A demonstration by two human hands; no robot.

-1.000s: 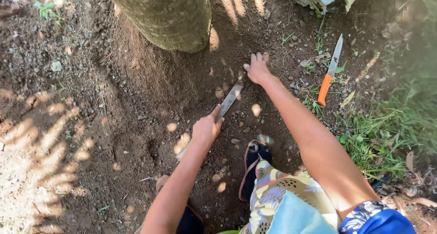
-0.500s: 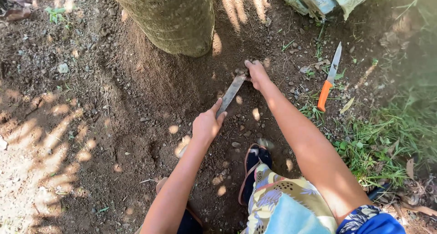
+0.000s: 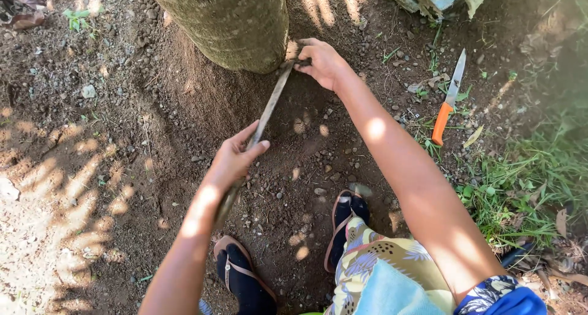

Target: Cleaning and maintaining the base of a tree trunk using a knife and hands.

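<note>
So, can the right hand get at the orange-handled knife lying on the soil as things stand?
Probably yes, but not at once: the right hand grips the tip of the long dirty blade by the tree trunk. The orange-handled knife lies uncovered to its right, with nothing between.

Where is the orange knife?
In the head view, the orange-handled knife lies on the dirt at the right, beside the grass, just beyond the right forearm.

Outdoor garden or farm plot; bare stony soil (image 3: 122, 168) under dappled sun; rough tree trunk (image 3: 226, 21) rising from it. Grass patch (image 3: 527, 186) at right; sandalled feet on dirt.
</note>
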